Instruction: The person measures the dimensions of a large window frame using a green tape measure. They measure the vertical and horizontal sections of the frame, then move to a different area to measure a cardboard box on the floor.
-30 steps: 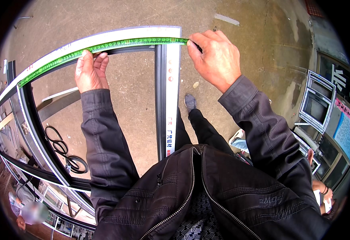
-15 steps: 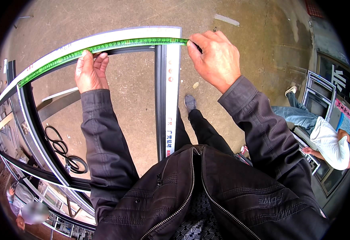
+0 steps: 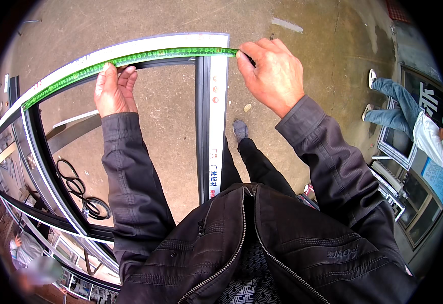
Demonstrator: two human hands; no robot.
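A green tape measure blade [image 3: 181, 51] is stretched along the far bar of a large window frame [image 3: 219, 126], which has white film on its faces and black inner edges. My right hand [image 3: 274, 76] pinches the blade's right end just past the frame's corner; a bit of something dark shows in its grip. With the thumb on the blade's near edge, my left hand [image 3: 115, 91] holds the tape against the bar, its fingers curled inside the opening. The blade runs on left to a dark upright bar of the frame.
Black looped cord [image 3: 94, 207] lies on the concrete floor [image 3: 282, 142], seen through the frame. At the right, a person in a white top and jeans [image 3: 396, 96] is near stacked window frames [image 3: 396, 134]. Another person [image 3: 29, 251] is at the lower left, beside more frames.
The person on the right has moved farther back, legs now apart. The person at the lower left has shifted slightly. My hands and the tape measure hold still.
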